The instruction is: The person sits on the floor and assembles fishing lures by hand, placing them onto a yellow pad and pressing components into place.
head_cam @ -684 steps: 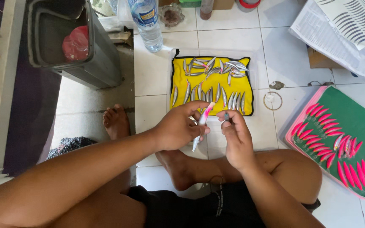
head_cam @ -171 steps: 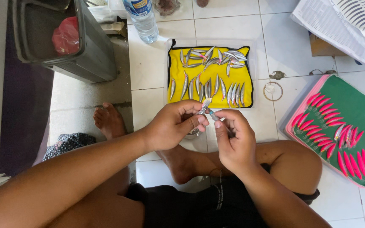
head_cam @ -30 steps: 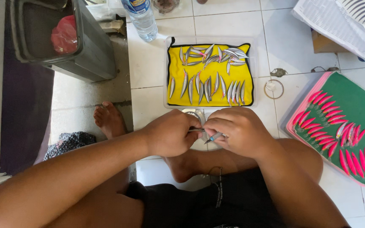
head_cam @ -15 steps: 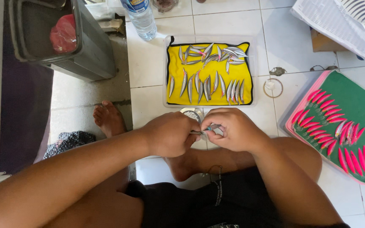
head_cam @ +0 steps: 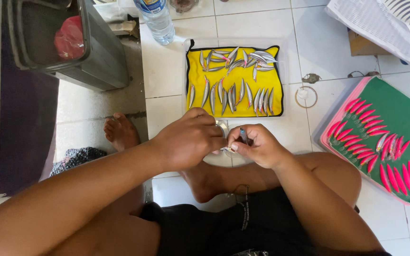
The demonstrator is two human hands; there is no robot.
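Note:
My left hand (head_cam: 188, 138) and my right hand (head_cam: 256, 144) meet just above my crossed legs, pinching a small silver fish-shaped lure (head_cam: 228, 148) between their fingertips. Most of the lure is hidden by my fingers. A roll of clear tape (head_cam: 222, 128) peeks out beside my left knuckles. Right beyond my hands lies a yellow tray (head_cam: 195, 78) with several silver lures (head_cam: 233, 92) laid in rows and a loose pile at its far end.
A green board with a pink rim (head_cam: 395, 109) holds several pink lures at the right. A metal ring (head_cam: 305, 96) lies on the white tiles between the trays. A water bottle (head_cam: 156, 19), a grey bin (head_cam: 67, 45) and sheets of stickers (head_cam: 385, 23) stand farther off.
My hands have stayed together over my legs, fingers shifting on the small lure. A pink lure was held much earlier; the view has drifted slightly.

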